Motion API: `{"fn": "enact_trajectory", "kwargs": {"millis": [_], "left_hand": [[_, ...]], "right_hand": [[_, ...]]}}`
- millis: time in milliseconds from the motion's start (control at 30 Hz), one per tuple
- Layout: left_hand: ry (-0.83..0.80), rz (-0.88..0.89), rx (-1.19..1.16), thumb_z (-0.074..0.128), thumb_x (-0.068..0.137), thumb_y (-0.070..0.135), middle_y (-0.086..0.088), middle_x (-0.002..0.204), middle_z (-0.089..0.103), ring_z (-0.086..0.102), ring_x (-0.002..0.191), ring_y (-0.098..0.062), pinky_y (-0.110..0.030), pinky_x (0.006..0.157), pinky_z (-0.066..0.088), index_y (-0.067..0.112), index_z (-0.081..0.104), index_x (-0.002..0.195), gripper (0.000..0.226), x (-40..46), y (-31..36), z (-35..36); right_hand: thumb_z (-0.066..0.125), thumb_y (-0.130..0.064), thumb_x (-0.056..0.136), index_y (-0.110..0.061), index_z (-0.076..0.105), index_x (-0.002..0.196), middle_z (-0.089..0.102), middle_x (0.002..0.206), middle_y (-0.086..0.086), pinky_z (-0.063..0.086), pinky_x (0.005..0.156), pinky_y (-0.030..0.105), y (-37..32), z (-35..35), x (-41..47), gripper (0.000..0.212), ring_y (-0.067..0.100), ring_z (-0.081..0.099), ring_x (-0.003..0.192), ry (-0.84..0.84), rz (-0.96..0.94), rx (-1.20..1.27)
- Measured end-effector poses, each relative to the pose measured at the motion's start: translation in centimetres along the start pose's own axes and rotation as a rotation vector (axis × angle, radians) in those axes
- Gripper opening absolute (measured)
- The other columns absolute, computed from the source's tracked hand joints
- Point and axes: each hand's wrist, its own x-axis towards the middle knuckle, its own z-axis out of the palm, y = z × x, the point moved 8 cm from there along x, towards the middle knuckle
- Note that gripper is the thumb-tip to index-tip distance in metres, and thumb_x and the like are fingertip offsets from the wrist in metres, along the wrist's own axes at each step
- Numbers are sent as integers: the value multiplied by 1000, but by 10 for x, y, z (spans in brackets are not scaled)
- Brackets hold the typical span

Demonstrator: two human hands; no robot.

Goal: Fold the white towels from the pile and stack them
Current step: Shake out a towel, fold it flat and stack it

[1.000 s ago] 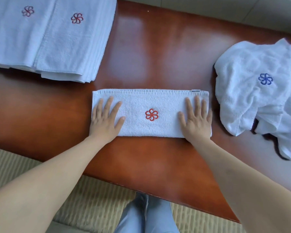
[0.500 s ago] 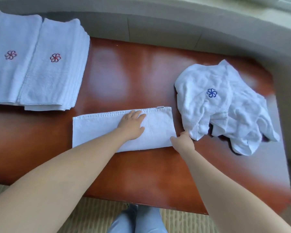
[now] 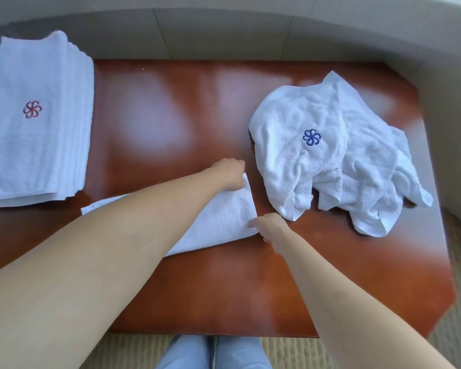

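Head view: folded towel [image 3: 224,219], seemingly gripped by both hands.

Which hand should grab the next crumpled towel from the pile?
Probably the right hand. It pinches the near right corner of the folded towel, right beside the crumpled pile. The left hand grips the far corner, its arm crossing over the towel.

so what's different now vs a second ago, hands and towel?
Both hands left their flat press on the folded towel. The left hand crossed to the towel's far right corner and grips it; the right hand pinches the near right corner. The towel's logo no longer shows. The stack and the unfolded pile lie as before on the table.
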Motion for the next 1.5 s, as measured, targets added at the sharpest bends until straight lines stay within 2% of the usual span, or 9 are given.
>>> {"fn": "enact_trajectory", "kwargs": {"millis": [133, 267, 433, 567, 733, 833, 1000, 1133, 1500], "left_hand": [[-65, 58, -6, 54, 89, 13, -2, 113, 54, 52, 101, -24, -39, 87, 50, 19, 58, 102, 15, -1, 2, -11], [-30, 124, -69, 57, 85, 10, 4, 95, 58, 52, 84, -20, -31, 60, 38, 22, 56, 92, 14, -15, -3, -30], [79, 130, -124, 57, 83, 11, 7, 108, 67, 60, 98, -19, -33, 81, 53, 26, 69, 107, 31, -48, -28, -65], [185, 101, -144, 60, 82, 11, 9, 97, 64, 60, 94, -17, -27, 72, 47, 28, 72, 100, 28, -90, -61, -95], [325, 73, -210, 62, 81, 11, 9, 95, 66, 62, 92, -18, -29, 68, 48, 30, 68, 94, 24, -176, -108, -121], [419, 56, -253, 63, 82, 15, 11, 96, 65, 60, 89, -16, -25, 57, 37, 30, 69, 96, 22, -245, -145, -131], [543, 32, -328, 66, 81, 16, 9, 97, 67, 65, 92, -18, -34, 75, 55, 30, 67, 93, 19, -361, -209, -147], [644, 22, -358, 66, 80, 15, 7, 92, 71, 71, 79, -14, -34, 76, 58, 30, 66, 89, 17, -442, -254, -156], [779, -38, -400, 67, 81, 21, 4, 82, 74, 69, 70, -12, -30, 65, 52, 32, 67, 88, 13, -580, -343, -171]], "right_hand": [[68, -19, 88, -5, 59, 110, 57, 102, 3, 57, 96, 41, -6, 3, -2, 28, 21, 64, 85, -28, -46, 39], [68, -7, 87, -8, 50, 93, 60, 93, 7, 62, 80, 32, -14, -5, -12, 19, 20, 68, 72, -7, -76, 140], [65, -9, 84, -10, 49, 72, 49, 74, 10, 41, 65, 34, -46, -14, -41, 20, 23, 47, 66, 45, -216, -29], [65, -16, 81, -11, 54, 79, 48, 70, 6, 35, 61, 32, -83, -12, -78, 12, 22, 44, 63, 176, -390, -110], [58, -29, 90, -17, 61, 102, 72, 83, 8, 58, 76, 39, -117, 17, -156, 17, 30, 70, 75, 338, -578, -265], [54, -24, 89, -10, 58, 100, 71, 85, 13, 53, 63, 33, -136, 46, -216, 18, 29, 64, 67, 393, -697, -299], [51, -24, 88, -24, 59, 95, 70, 66, -3, 44, 53, 22, -167, 104, -317, 11, 5, 65, 47, 459, -841, -307], [53, -25, 87, -28, 60, 97, 71, 72, -7, 58, 65, 27, -185, 155, -384, 13, 3, 68, 50, 462, -963, -308], [53, -22, 86, -27, 59, 92, 71, 74, -5, 50, 57, 25, -218, 253, -499, 10, 7, 70, 54, 413, -1143, -301]]}}
